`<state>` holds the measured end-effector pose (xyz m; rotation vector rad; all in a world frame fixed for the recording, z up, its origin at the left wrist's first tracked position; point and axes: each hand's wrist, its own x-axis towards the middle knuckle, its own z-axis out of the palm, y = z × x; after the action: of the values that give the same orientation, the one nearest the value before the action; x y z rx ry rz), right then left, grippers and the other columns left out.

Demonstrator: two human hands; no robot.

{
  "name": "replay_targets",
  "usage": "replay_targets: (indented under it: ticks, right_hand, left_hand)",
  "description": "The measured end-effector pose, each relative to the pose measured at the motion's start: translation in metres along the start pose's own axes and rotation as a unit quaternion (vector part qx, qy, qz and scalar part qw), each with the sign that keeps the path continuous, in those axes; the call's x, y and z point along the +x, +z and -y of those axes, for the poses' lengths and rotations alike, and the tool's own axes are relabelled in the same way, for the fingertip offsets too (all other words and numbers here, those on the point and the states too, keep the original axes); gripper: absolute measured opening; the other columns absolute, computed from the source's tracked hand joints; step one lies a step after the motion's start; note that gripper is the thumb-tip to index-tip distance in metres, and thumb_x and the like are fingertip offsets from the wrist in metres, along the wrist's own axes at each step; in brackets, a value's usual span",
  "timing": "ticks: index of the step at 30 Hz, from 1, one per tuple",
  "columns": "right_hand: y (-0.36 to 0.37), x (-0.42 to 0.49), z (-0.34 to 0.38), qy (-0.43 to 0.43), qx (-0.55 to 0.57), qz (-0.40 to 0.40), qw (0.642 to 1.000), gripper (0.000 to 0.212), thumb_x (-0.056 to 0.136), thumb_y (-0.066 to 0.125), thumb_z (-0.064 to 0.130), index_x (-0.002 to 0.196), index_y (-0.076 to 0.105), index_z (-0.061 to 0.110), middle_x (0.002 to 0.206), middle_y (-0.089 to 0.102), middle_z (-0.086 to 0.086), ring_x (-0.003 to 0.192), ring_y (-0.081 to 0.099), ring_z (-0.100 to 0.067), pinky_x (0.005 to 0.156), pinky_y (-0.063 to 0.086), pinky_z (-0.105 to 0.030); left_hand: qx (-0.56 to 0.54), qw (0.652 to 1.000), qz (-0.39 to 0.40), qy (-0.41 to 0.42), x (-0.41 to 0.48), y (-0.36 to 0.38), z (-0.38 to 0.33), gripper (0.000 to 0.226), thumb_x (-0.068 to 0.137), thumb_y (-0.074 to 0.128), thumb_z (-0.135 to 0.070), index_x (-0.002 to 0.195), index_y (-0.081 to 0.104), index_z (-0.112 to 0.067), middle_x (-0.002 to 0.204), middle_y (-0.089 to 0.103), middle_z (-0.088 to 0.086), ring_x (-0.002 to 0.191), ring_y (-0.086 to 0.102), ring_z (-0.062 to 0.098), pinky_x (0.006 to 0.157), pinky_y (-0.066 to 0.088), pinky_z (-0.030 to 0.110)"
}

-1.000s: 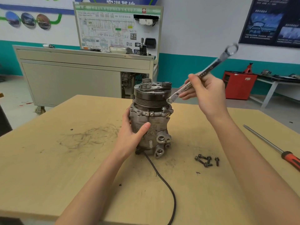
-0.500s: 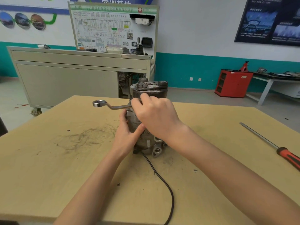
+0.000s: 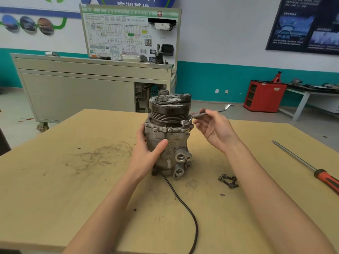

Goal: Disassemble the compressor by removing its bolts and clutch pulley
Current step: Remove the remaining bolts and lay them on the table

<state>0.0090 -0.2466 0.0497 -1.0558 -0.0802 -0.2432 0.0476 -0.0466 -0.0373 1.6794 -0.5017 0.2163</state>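
compressor [image 3: 168, 143]: frame centre, on the surface [image 3: 55, 180]
bolts [image 3: 228, 181]: right of it, lower
screwdriver [image 3: 308, 167]: far right, on the surface

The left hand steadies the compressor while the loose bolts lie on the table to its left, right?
No. The head view shows the loose bolts lying on the table to the right of the compressor; the left hand does steady it.

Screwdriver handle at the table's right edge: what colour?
Orange-red, with a black collar where it meets the shaft. The screwdriver handle shows in the head view, the only view.
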Motion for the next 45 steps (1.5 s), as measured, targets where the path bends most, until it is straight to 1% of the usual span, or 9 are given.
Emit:
replay_targets:
  ticks: [7, 10, 14, 19, 23, 27, 32, 36, 45]
  right_hand:
    - [0.0, 0.016, 0.005, -0.035, 0.09, -0.025, 0.995, 0.031, 0.101, 0.038, 0.024, 0.076, 0.053, 0.012, 0.069, 0.07, -0.009, 0.052, 0.062, -0.012, 0.046, 0.048, -0.018]
    - [0.002, 0.005, 0.027, -0.128, -0.103, -0.061, 0.984, 0.028, 0.1, 0.038, 0.022, 0.074, 0.046, 0.015, 0.054, 0.061, -0.001, 0.038, 0.042, -0.01, 0.039, 0.034, -0.019]
    - [0.016, -0.022, 0.017, -0.218, -0.514, -0.029, 0.829, 0.015, 0.092, 0.055, 0.023, 0.078, 0.059, 0.022, 0.046, 0.048, 0.015, 0.039, 0.04, 0.001, 0.041, 0.032, -0.011]
    - [0.034, -0.034, -0.008, -0.254, -0.695, -0.03, 0.672, 0.02, 0.088, 0.063, 0.033, 0.101, 0.067, 0.019, 0.075, 0.067, 0.005, 0.068, 0.06, -0.013, 0.061, 0.05, -0.029]
    - [0.041, -0.031, -0.001, -0.299, -0.666, -0.041, 0.682, 0.015, 0.09, 0.061, 0.026, 0.097, 0.066, 0.013, 0.067, 0.061, 0.003, 0.058, 0.052, -0.008, 0.054, 0.044, -0.024]
    - [0.03, -0.037, 0.028, -0.371, -0.553, -0.093, 0.74, 0.002, 0.087, 0.064, 0.018, 0.088, 0.065, 0.02, 0.048, 0.046, 0.019, 0.044, 0.045, 0.006, 0.043, 0.031, -0.006]
    - [-0.056, -0.048, 0.017, -0.161, -0.599, -0.141, 0.772, 0.008, 0.086, 0.064, 0.02, 0.081, 0.069, 0.017, 0.048, 0.042, 0.008, 0.044, 0.037, -0.006, 0.046, 0.029, -0.022]
    - [-0.115, -0.051, 0.005, 0.026, -0.735, -0.157, 0.659, 0.011, 0.086, 0.063, 0.02, 0.083, 0.07, 0.012, 0.059, 0.051, -0.001, 0.063, 0.049, -0.021, 0.057, 0.036, -0.03]
    - [-0.132, -0.043, -0.015, 0.127, -0.787, -0.102, 0.595, 0.018, 0.086, 0.063, 0.026, 0.092, 0.067, 0.009, 0.082, 0.065, -0.006, 0.081, 0.06, -0.022, 0.071, 0.048, -0.033]
  left_hand:
    - [0.001, 1.0, 0.0, 0.003, -0.001, 0.0, -0.002, 0.097, 0.07, 0.062, -0.069, 0.147, 0.014, -0.036, 0.123, 0.043, -0.028, 0.096, 0.04, -0.035, 0.081, 0.035, 0.005]
    - [-0.003, 1.0, 0.002, 0.003, -0.001, 0.0, -0.003, 0.096, 0.069, 0.061, -0.064, 0.147, 0.014, -0.035, 0.13, 0.043, -0.021, 0.097, 0.041, -0.033, 0.081, 0.036, 0.005]
    - [-0.001, 1.0, 0.002, 0.005, -0.001, 0.0, -0.003, 0.095, 0.073, 0.063, -0.066, 0.148, 0.013, -0.035, 0.136, 0.042, -0.017, 0.103, 0.039, -0.026, 0.087, 0.036, 0.01]
    - [0.001, 1.0, 0.0, 0.006, -0.002, 0.0, -0.005, 0.102, 0.065, 0.06, -0.071, 0.148, 0.015, -0.033, 0.135, 0.043, -0.016, 0.102, 0.042, -0.028, 0.085, 0.037, 0.008]
    - [0.008, 1.0, -0.004, 0.003, -0.001, 0.0, -0.003, 0.099, 0.069, 0.061, -0.064, 0.149, 0.014, -0.03, 0.138, 0.042, -0.015, 0.113, 0.046, -0.01, 0.099, 0.037, 0.021]
    - [0.004, 1.0, 0.001, 0.003, -0.001, -0.001, -0.003, 0.099, 0.071, 0.062, -0.069, 0.149, 0.012, -0.033, 0.132, 0.038, -0.021, 0.098, 0.038, -0.034, 0.085, 0.033, 0.004]
    - [0.001, 1.0, -0.004, -0.002, -0.001, 0.0, -0.004, 0.104, 0.064, 0.058, -0.069, 0.149, 0.012, -0.031, 0.131, 0.037, -0.022, 0.092, 0.033, -0.041, 0.07, 0.034, -0.007]
    - [-0.005, 1.0, -0.005, 0.0, -0.002, 0.001, -0.004, 0.099, 0.067, 0.059, -0.064, 0.149, 0.013, -0.032, 0.128, 0.039, -0.02, 0.09, 0.035, -0.041, 0.068, 0.034, -0.009]
    - [0.002, 1.0, -0.007, -0.007, -0.003, -0.001, -0.002, 0.094, 0.071, 0.06, -0.068, 0.147, 0.017, -0.034, 0.132, 0.04, -0.017, 0.12, 0.039, 0.002, 0.092, 0.034, 0.02]
